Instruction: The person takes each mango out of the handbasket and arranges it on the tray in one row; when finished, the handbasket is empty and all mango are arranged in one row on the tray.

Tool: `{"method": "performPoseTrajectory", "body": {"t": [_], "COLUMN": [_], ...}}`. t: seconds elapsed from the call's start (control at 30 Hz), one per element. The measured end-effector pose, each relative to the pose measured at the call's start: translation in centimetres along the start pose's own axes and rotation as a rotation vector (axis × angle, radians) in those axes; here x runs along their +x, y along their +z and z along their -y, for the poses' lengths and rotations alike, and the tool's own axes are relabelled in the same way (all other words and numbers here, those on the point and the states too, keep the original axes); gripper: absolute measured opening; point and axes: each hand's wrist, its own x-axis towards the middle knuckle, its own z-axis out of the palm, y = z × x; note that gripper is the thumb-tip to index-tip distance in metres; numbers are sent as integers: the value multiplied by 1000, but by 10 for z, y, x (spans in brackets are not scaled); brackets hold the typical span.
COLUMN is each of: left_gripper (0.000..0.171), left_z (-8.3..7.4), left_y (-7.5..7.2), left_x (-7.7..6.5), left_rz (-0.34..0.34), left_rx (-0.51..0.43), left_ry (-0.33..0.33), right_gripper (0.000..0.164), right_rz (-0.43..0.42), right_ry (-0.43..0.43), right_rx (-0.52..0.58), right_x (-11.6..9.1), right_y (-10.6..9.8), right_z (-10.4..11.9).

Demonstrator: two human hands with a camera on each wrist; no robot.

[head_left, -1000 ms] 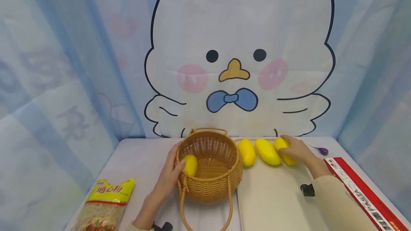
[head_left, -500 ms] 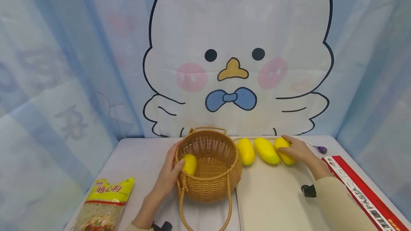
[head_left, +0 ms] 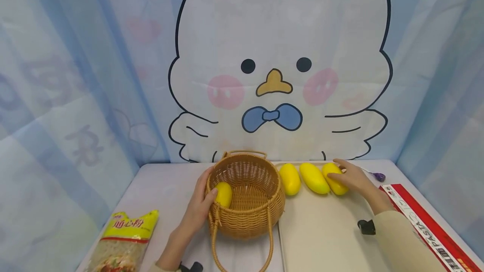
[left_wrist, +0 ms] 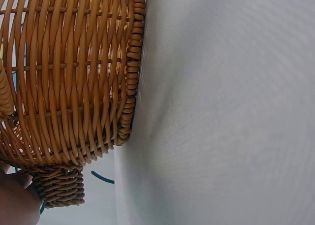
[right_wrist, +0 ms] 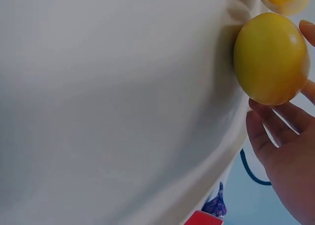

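In the head view my left hand (head_left: 198, 205) holds the left rim of a round wicker basket (head_left: 245, 223), thumb hooked over the edge. Inside, near that thumb, lies one yellow mango (head_left: 224, 194). A tray (head_left: 317, 230) to the right bears a row of three mangoes at its far end: a left mango (head_left: 290, 179), a middle mango (head_left: 314, 178) and a right mango (head_left: 334, 179). Around the right one my right hand (head_left: 353, 178) is spread loosely. The right wrist view shows relaxed fingers (right_wrist: 278, 121) beside this mango, which rests on the tray.
A bag of dry pasta (head_left: 126, 238) lies at the front left. Along the right edge is a long red and white pasta box (head_left: 427, 226), with a small purple-wrapped item (head_left: 378, 176) behind it. The basket's handle (head_left: 271, 242) hangs toward the front. A printed curtain (head_left: 280, 32) stands behind.
My right hand's fingers have loosened and drawn slightly right, showing more of the right mango. The left hand and the basket stay in place.
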Motion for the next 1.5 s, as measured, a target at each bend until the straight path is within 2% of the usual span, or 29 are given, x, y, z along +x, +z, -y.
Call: {"method": "performPoseTrajectory", "body": {"t": [0.27,0.63,0.9,1.13,1.5], "left_gripper": [60,59,61,58,59], "left_z": [0,-1,-2,-1,1], "left_y": [0,0,0,0,0], "left_x": [0,-1,-1,-1,-1], "left_rz": [-6,-4,-3,-2,-1], "left_rx": [0,-4,-3,-8,-7], "left_ry": [15,18,13,23,23], "right_gripper": [82,73,69,65,61], "right_rz": [-40,-92,-132,-158,-126], "right_ry": [-14,-118,-216,-365,-484], "right_rx": [0,-29,-45,-24,5], "right_x": [0,-3,-6,-13,-22], "right_y": [-10,-16,-18,-18,-8], "right_z": [10,33,66,100,151]}}
